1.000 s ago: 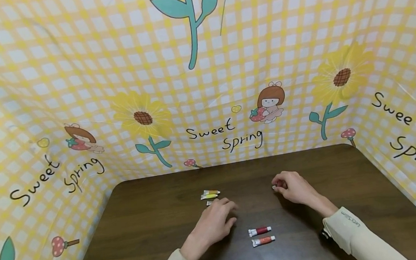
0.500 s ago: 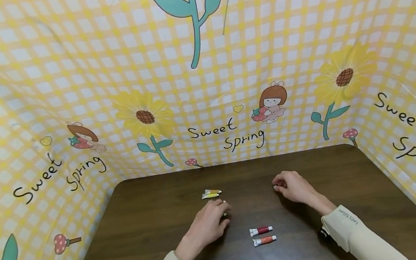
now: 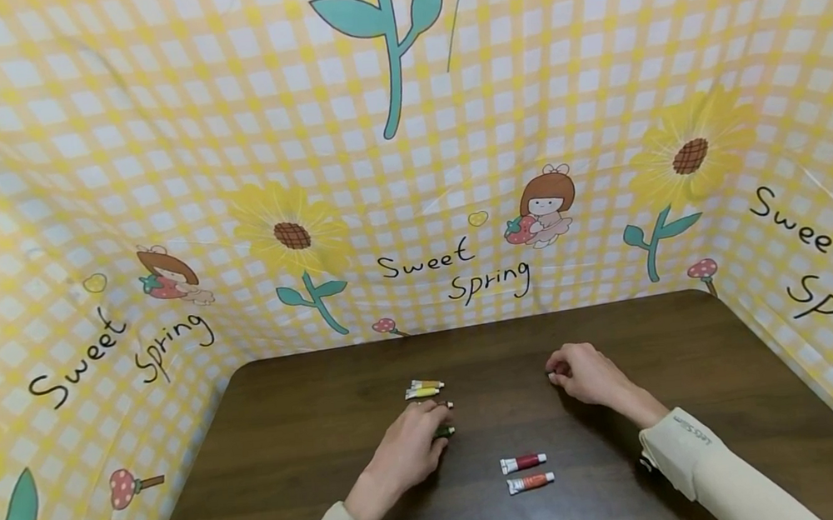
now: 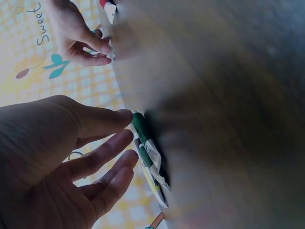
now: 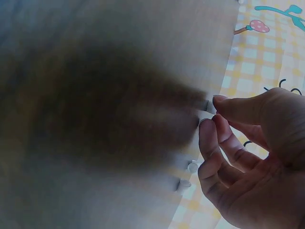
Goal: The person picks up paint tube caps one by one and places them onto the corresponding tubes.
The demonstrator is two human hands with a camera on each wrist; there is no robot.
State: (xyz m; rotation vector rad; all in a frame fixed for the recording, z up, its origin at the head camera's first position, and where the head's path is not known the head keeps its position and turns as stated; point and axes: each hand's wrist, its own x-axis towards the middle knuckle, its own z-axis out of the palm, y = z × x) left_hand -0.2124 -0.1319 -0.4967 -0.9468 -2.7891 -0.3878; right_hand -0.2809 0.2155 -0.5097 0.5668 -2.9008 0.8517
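Note:
My left hand (image 3: 401,454) is low over the tabletop, fingers loosely curved and a gap between thumb and index finger. A green paint tube (image 4: 144,133) lies right at its thumb tip in the left wrist view. Another green tube (image 4: 147,160) and a yellow tube (image 4: 151,181) lie beyond. In the head view the left hand mostly covers the nearest tubes; a white cap (image 3: 450,431) pokes out. My right hand (image 3: 589,373) pinches a small tube by its pale end (image 5: 210,107) between thumb and fingertips; the rest is hidden.
Two tubes, dark red (image 3: 524,463) and orange (image 3: 531,482), lie side by side at the centre of the dark wooden table (image 3: 291,439). An ochre tube (image 3: 427,384) lies behind the left hand. More pale tube ends (image 5: 192,166) show beside the right hand. Checked cloth (image 3: 447,182) walls the table.
My left hand has moved slightly left and down, uncovering the ends of two tubes beneath it. The right hand stays in place with its pinch.

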